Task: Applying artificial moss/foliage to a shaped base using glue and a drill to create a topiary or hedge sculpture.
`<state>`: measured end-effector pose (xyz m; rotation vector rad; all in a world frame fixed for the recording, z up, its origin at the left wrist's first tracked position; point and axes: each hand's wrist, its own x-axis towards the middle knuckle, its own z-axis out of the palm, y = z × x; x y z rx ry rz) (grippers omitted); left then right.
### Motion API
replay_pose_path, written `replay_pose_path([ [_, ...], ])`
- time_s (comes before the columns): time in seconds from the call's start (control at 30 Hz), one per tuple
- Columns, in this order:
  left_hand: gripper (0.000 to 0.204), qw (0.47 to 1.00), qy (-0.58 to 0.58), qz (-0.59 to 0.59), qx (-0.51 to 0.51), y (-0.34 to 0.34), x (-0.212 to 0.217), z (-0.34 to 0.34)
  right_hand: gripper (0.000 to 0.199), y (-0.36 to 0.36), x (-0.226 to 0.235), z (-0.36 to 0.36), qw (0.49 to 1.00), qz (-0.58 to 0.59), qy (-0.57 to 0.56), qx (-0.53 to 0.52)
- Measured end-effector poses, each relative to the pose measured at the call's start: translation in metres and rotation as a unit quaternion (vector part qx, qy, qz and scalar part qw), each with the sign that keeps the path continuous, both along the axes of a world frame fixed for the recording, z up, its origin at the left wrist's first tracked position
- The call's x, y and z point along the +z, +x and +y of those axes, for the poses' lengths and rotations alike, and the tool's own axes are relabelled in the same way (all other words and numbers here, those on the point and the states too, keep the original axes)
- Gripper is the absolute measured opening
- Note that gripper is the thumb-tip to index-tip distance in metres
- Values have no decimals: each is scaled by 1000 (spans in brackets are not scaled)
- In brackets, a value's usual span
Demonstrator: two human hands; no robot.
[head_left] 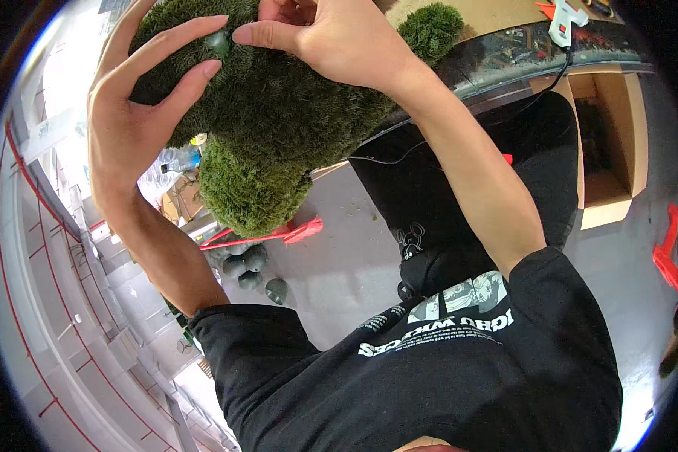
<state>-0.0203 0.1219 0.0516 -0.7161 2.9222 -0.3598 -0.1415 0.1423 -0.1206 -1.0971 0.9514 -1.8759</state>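
A large form covered in dark green artificial moss [301, 98] lies in front of me, with a lighter mossy lobe [252, 188] hanging at its near end. On its upper part sits a small, shiny, pale green translucent piece [218, 43]. My left hand [132, 105] rests on the moss, its forefinger and thumb spread to either side of that piece. My right hand [339, 38] is above the moss, its thumb stretched toward the same piece. The other right fingers curl near the top edge and are partly hidden; nothing shows in them.
A smaller moss clump [431, 34] and a white glue gun [565, 24] with a black cord are on the worktable [505, 64]. An open cardboard box [610, 143] stands at the right. Below are grey rounded pieces [255, 258], a red broom [301, 230] and a plastic bottle [179, 162].
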Motion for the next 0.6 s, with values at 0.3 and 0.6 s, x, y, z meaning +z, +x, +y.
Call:
replay_pose_path([
  [0.3,45,983,62,63,-160,24,-2,-63,28,-46,-14,40,996,50,62,-45],
  [0.6,46,987,15,41,-154,31,2,-64,29,-225,-129,191,852,22,239,-466],
])
